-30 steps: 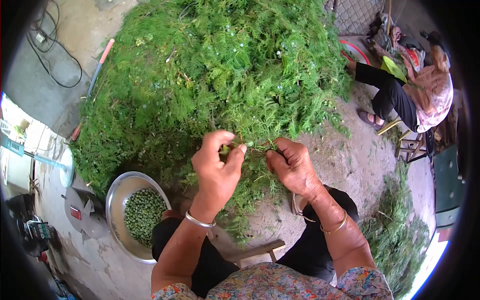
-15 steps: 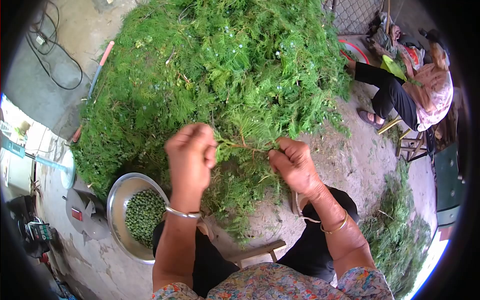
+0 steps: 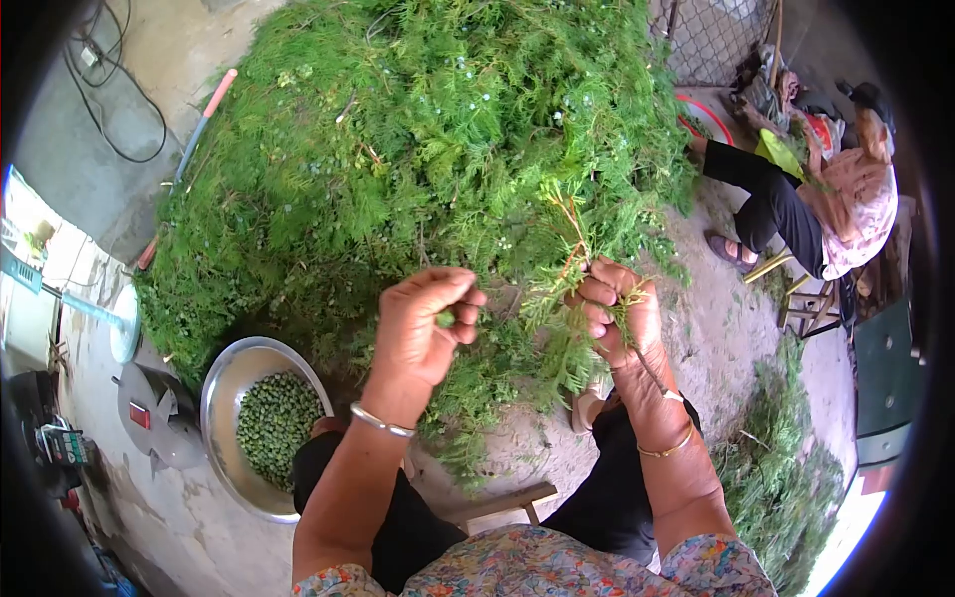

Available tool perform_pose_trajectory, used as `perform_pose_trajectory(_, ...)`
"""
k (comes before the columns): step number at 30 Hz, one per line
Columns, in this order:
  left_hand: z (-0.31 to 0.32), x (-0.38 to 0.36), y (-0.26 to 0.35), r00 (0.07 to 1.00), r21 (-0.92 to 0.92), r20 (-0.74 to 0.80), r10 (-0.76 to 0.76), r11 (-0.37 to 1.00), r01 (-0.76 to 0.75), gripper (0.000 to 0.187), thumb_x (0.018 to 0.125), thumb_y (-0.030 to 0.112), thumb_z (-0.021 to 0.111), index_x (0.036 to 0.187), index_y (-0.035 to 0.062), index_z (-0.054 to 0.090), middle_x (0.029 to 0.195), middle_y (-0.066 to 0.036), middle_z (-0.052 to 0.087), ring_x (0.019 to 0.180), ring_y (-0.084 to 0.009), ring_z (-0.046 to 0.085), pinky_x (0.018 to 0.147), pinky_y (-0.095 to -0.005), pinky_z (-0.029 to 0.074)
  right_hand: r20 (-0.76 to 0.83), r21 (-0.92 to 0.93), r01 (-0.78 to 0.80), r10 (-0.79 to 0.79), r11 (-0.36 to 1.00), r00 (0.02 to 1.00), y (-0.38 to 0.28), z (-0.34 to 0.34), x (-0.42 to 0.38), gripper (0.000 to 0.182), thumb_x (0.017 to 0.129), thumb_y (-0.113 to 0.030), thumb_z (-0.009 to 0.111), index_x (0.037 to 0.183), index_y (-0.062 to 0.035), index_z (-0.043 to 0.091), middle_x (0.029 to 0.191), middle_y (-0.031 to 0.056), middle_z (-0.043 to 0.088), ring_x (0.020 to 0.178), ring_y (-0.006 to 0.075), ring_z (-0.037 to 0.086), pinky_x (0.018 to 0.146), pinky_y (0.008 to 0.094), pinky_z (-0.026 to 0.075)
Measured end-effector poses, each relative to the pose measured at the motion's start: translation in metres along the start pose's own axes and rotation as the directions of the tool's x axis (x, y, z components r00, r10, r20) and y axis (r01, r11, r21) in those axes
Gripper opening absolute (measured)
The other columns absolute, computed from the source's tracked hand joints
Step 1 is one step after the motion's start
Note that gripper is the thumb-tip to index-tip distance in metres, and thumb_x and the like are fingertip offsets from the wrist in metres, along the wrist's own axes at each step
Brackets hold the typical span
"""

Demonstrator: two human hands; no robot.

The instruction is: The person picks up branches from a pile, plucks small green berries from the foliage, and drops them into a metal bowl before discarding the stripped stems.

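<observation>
My right hand (image 3: pixel 625 310) is closed around a leafy conifer branch (image 3: pixel 575 239), its green tips pointing up and its bare brown stem running back along my wrist. To the left, my left hand (image 3: pixel 430 323) is held palm inward with curled fingers, apart from the branch. A small green cone (image 3: pixel 445 318) shows inside those fingers. Below and left of it stands a wide metal bowl (image 3: pixel 221 448) partly filled with green cones (image 3: pixel 279 428). A large heap of cut conifer branches (image 3: pixel 418 149) spreads in front of both hands.
A seated person (image 3: pixel 846 199) works at the right near a red-rimmed basin (image 3: pixel 711 117). More greenery (image 3: pixel 781 478) lies at lower right. At the left are a long-handled tool (image 3: pixel 204 124), a fan (image 3: pixel 124 323) and a round grey stand (image 3: pixel 169 423). A wooden stool (image 3: pixel 507 502) stands between my knees.
My hands have moved apart from around the branch. The right hand has turned the branch upright, and the left has rolled its palm inward, showing the green cone.
</observation>
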State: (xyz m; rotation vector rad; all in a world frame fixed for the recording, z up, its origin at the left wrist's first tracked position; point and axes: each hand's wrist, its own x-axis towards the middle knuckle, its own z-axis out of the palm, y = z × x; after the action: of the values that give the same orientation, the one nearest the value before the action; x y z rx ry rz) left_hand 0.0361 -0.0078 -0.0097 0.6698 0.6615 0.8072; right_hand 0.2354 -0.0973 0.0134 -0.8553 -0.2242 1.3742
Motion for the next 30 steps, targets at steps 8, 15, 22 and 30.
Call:
perform_pose_trajectory(8,0.003,0.01,-0.028,0.993,-0.308,0.046,-0.106,0.944,0.115,0.019,0.083,0.018,0.06,0.097,0.0059,0.061,0.093,-0.009,0.064,0.08,-0.0221,0.06,0.068,-0.0375,0.047,0.071,-0.02,-0.05,0.051,0.999,0.996,0.005,0.002,-0.006,0.019,0.083,-0.008,0.056,0.073,-0.0121,0.041,0.055,-0.0023,0.035,0.044,0.0083,0.033,0.034,0.0208,0.02)
perform_pose_trajectory(15,-0.006,0.017,-0.015,0.993,-0.311,0.003,0.115,0.944,-0.109,0.016,0.079,0.006,0.06,0.095,0.0038,0.06,0.092,-0.006,0.063,0.081,-0.0221,0.061,0.068,-0.0363,0.051,0.17,-0.062,-0.085,0.095,0.994,0.981,0.005,-0.004,-0.003,0.016,0.082,-0.007,0.055,0.074,-0.0109,0.042,0.055,-0.0018,0.035,0.044,0.0082,0.032,0.034,0.0206,0.021)
perform_pose_trajectory(22,0.007,0.014,-0.017,0.978,-0.15,-0.091,0.187,0.968,-0.199,0.033,0.073,-0.005,0.067,0.104,0.0031,0.058,0.095,-0.008,0.062,0.076,-0.0169,0.062,0.061,-0.0293,0.05,0.2,-0.137,-0.105,0.131,0.985,0.971,0.01,0.004,-0.006,0.012,0.082,-0.008,0.055,0.076,-0.0064,0.045,0.055,-0.002,0.035,0.045,0.0073,0.033,0.035,0.0205,0.023)
perform_pose_trajectory(30,0.0,0.018,-0.014,0.957,-0.091,-0.085,0.278,0.954,-0.286,0.034,0.073,-0.008,0.065,0.105,-0.0041,0.056,0.085,-0.009,0.065,0.068,-0.0145,0.062,0.057,-0.0256,0.053,0.201,-0.172,-0.153,0.187,0.973,0.962,0.01,0.004,-0.005,0.01,0.082,-0.01,0.055,0.082,-0.0018,0.049,0.055,-0.003,0.035,0.046,0.0067,0.033,0.036,0.0201,0.023)
